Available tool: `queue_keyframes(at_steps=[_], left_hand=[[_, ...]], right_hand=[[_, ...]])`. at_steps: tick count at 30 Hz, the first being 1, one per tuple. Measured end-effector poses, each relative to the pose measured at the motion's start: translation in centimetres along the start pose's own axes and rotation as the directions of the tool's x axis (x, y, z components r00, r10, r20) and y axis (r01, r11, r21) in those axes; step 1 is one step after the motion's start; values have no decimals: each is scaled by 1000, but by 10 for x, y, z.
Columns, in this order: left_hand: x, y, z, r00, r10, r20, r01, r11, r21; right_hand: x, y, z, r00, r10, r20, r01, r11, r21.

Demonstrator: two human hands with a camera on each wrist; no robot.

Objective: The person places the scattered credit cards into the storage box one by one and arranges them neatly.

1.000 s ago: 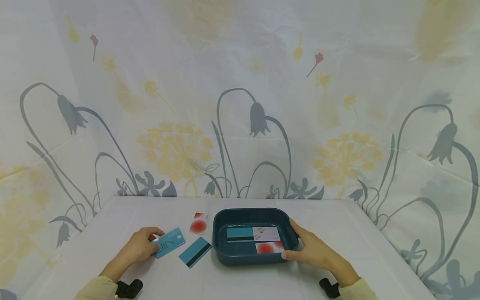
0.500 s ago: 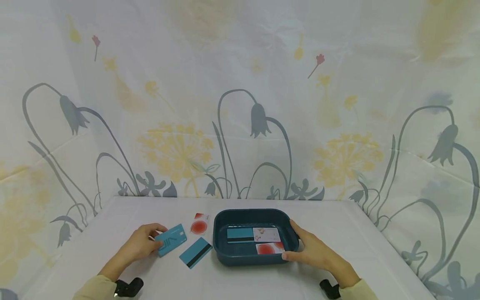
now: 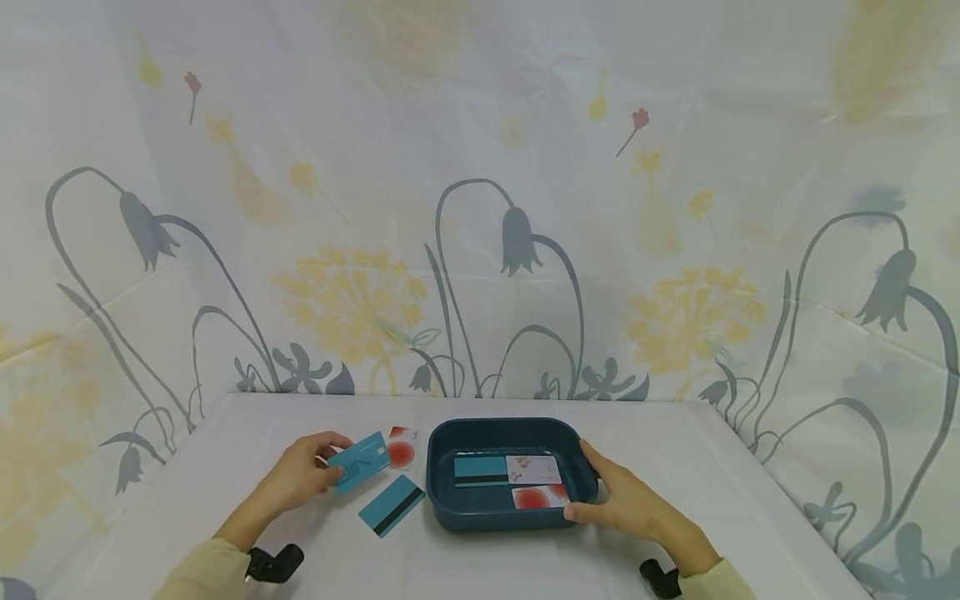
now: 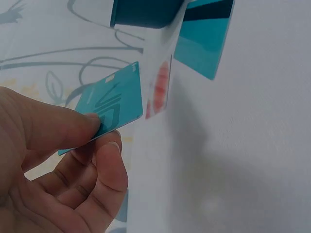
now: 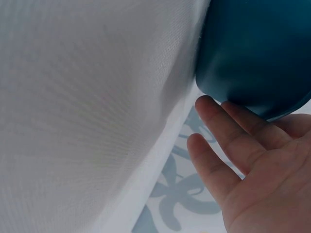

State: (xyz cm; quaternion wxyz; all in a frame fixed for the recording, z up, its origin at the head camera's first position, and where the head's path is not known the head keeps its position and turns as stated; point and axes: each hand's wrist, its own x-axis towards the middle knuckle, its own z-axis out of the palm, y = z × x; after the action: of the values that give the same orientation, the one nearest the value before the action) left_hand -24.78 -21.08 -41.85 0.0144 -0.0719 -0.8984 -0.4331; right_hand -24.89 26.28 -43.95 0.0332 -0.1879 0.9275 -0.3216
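Note:
My left hand [image 3: 300,477] pinches a teal plastic card [image 3: 362,461] between thumb and fingers. In the left wrist view the thumb presses on the card's [image 4: 109,99] printed face, above the table, chip end pointing away. It overlaps a white card with red circles [image 3: 402,454] in the head view. Nearer me lies another teal card [image 3: 391,506], black stripe up. My right hand [image 3: 626,502] rests at the right end of a dark teal bin [image 3: 495,522], thumb at its near corner. The right wrist view shows fingers [image 5: 235,141] extended against the bin's wall [image 5: 252,53].
Inside the bin lie a teal striped card [image 3: 480,470], a pale patterned card [image 3: 533,468] and a red-and-white card [image 3: 540,497]. A white cloth covers the table [image 3: 480,571]. A flower-printed curtain [image 3: 360,208] hangs behind it.
My left hand has carried the teal card to the right and away from me, towards the red-and-white card on the table. The right hand and the bin have stayed put.

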Motion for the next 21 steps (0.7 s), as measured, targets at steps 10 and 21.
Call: queue_keyframes(at_steps=[10, 21], left_hand=[[4, 15, 6, 997, 70, -7, -71, 997, -6], [12, 28, 13, 992, 123, -3, -123, 992, -7]], right_hand=[[0, 1, 1, 1000, 3, 1, -3, 1000, -8], [0, 1, 1, 1000, 15, 4, -15, 1000, -12]])
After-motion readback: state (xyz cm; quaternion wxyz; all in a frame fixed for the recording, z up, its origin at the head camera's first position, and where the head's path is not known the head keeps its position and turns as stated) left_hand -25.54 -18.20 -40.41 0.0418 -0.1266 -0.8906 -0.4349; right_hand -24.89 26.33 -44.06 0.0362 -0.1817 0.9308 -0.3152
